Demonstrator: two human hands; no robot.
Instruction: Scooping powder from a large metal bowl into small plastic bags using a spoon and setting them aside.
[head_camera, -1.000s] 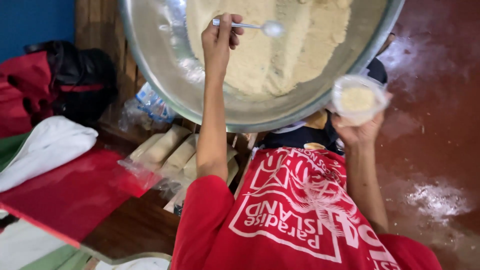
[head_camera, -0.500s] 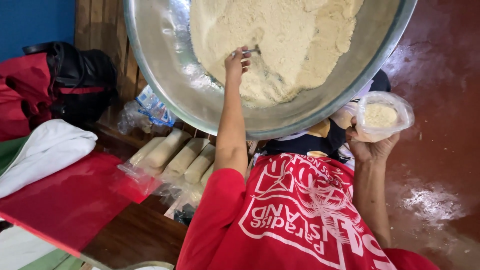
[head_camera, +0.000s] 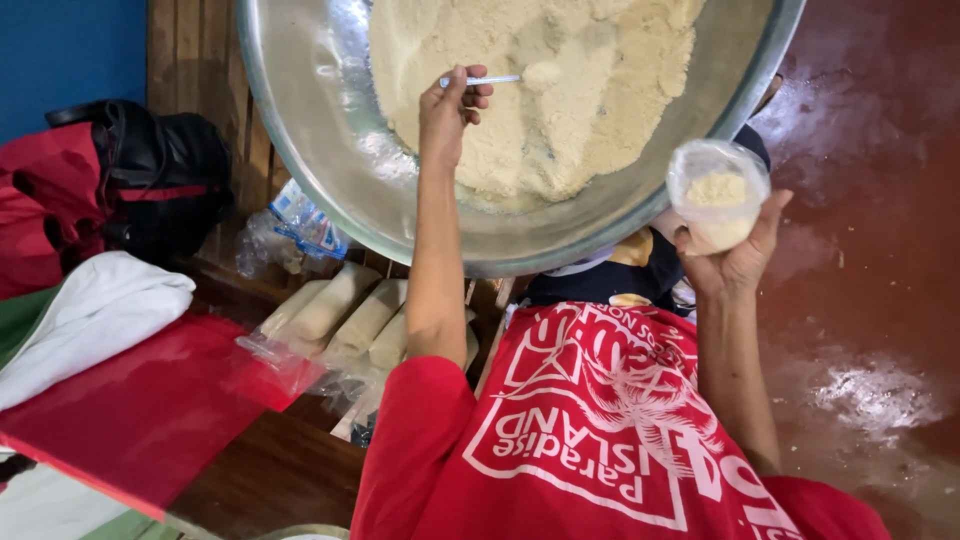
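Spoon (head_camera: 497, 79) and powder sit at the top of the view, inside a big metal basin (head_camera: 300, 170). We start at the far left, though, where a blue wall (head_camera: 60, 50) stands behind a black and red bag (head_camera: 150, 170).

Below the bag a white cloth (head_camera: 90, 310) lies folded over a red sheet (head_camera: 140, 410) on dark wood. Just right of that are pale wrapped rolls (head_camera: 345, 315), lying side by side in clear plastic under the basin's near rim. A small clear packet (head_camera: 305, 225) leans above them.

Next comes our left hand (head_camera: 452, 105), raised over the basin's near wall. Its fingers are pinched around the spoon's thin metal handle. The handle points right, and its far end goes into the heap of pale yellow powder (head_camera: 590, 90), so we cannot see the scoop itself. The powder fills most of the basin's middle and leaves the shiny wall on the left bare.

Lower down, our red printed shirt (head_camera: 600, 430) fills the foreground between our two arms.

Further right, our right hand (head_camera: 735, 255) is cupped under a small clear plastic container (head_camera: 718, 195). It holds the container just outside the basin's right rim, with some of the same powder inside. Beyond it is a dark red floor (head_camera: 880, 200) with pale dusty patches.
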